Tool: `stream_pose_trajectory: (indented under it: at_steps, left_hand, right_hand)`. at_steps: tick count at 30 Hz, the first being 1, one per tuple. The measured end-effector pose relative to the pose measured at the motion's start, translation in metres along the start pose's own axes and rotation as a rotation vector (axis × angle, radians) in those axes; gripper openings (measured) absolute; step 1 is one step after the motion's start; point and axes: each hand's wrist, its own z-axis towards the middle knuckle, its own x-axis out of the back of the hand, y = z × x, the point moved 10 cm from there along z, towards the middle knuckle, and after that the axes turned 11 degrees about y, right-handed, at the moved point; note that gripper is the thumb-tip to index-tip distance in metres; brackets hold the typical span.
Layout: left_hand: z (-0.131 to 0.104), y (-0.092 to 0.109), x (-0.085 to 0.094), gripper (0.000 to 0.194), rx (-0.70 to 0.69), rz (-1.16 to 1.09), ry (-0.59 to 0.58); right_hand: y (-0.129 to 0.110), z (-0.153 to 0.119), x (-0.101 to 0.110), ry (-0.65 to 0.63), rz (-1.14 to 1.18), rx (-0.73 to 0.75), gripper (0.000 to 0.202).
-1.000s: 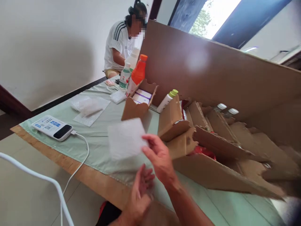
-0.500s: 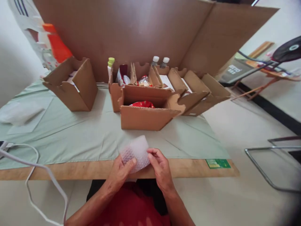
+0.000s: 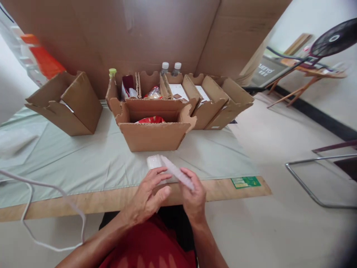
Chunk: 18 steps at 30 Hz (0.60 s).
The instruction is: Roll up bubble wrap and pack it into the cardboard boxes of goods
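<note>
Bubble-wrap sheet [image 3: 170, 170] is held edge-on above the near desk [image 3: 83, 163] edge, folded or rolled into a narrow strip. It is pinched by the right hand [image 3: 194, 195] at its near end; the left hand [image 3: 149, 193] is curled loosely, fingers [image 3: 156, 175] resting on the far end, probably to keep the fold flat. Just beyond, an open cardboard box [image 3: 153, 130] with a red item [image 3: 150, 120] inside is set within reach. More boxes [image 3: 195, 96] are lined up behind. A white cable [image 3: 50, 201] is draped off the desk at left.
</note>
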Motion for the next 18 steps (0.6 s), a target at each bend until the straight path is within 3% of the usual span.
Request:
stream_pose_trajectory:
  at_steps: [2, 6, 11, 14, 18]
  left_hand:
    - [-0.002, -0.006, -0.003, 0.037, -0.089, 0.24, 0.044]
    - [-0.008, -0.028, 0.003, 0.037, -0.172, 0.626, 0.097]
    - [-0.012, -0.057, 0.05, 0.026, -0.073, 0.845, 0.232]
    - [-0.014, -0.072, 0.077, 0.03, 0.04, 0.808, 0.282]
    - [-0.015, -0.088, 0.096, 0.028, 0.246, 0.652, 0.292]
  right_hand:
    - [0.032, 0.007, 0.012, 0.125, 0.069, -0.206, 0.027]
    - [0.068, 0.007, 0.021, 0.226, 0.177, -0.474, 0.04]
    - [0.074, 0.013, 0.044, 0.288, 0.233, -0.472, 0.036]
    - [0.078, 0.019, 0.056, 0.23, 0.1, -0.418, 0.036]
    - [0.082, 0.02, 0.063, 0.185, 0.007, -0.378, 0.038]
